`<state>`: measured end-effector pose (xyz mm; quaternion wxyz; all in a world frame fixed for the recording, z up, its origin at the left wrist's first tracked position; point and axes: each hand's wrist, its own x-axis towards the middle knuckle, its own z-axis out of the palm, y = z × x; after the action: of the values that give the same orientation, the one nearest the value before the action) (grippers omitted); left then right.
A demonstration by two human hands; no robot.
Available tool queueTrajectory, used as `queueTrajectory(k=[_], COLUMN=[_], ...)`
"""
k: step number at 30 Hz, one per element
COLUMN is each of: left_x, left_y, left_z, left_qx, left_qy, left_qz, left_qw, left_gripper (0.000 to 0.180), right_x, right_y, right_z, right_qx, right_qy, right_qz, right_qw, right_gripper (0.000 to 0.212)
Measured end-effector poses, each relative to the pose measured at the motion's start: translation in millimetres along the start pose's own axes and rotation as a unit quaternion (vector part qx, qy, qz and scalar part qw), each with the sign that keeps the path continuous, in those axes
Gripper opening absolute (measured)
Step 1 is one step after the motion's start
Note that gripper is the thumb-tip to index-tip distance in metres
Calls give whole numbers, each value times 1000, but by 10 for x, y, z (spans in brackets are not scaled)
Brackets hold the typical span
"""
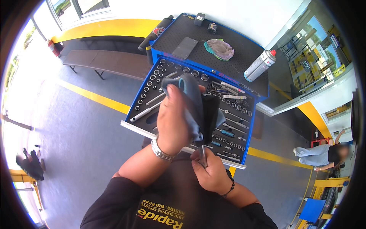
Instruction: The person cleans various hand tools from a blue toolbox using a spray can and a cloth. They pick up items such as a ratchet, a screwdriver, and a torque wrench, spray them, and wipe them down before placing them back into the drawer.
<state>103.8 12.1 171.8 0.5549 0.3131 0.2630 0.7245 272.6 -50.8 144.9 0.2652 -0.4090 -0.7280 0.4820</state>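
Observation:
My left hand (173,118), with a metal watch on its wrist, is closed around a grey-blue cloth (187,91) held up over the drawer. Part of the cloth is blurred, and a dark patch beside it is hard to make out. Lower down, my right hand (209,171) grips the end of a slim metal tool (203,156). The tool's upper part goes up into the cloth, so its kind is hidden. Beneath both hands lies a pulled-out tool drawer (183,148) with sockets (146,89), ratchets (232,119) and long bars (142,113) in dark foam.
On the blue cabinet's black top (171,38) are a spray can (260,65), a crumpled multicoloured rag (219,49), a dark flat tablet-like object (185,48) and small boxes. A long bench (110,63) stands to the left. One person (324,154) is at the right, another (31,165) far left.

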Motion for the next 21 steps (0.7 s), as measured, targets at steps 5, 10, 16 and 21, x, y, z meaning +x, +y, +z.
queueTrajectory(k=[5, 10, 16, 21], left_x=[186, 37, -38, 70], left_y=[100, -59, -23, -134], left_z=[-132, -430, -137, 69], left_qx=[-305, -212, -123, -234], left_qy=[63, -29, -101, -139], left_qz=[-121, -68, 19, -18], left_qw=[943, 974, 987, 962], left_gripper=[65, 54, 87, 61], right_x=[15, 66, 55, 73], right_y=[-122, -7, 20, 78], right_z=[-87, -176, -74, 11], right_qx=[13, 125, 528, 768], right_qy=[3, -12, -139, -305], right_qz=[57, 78, 49, 5], right_qw=[998, 989, 836, 563], right_gripper=[21, 20, 28, 46])
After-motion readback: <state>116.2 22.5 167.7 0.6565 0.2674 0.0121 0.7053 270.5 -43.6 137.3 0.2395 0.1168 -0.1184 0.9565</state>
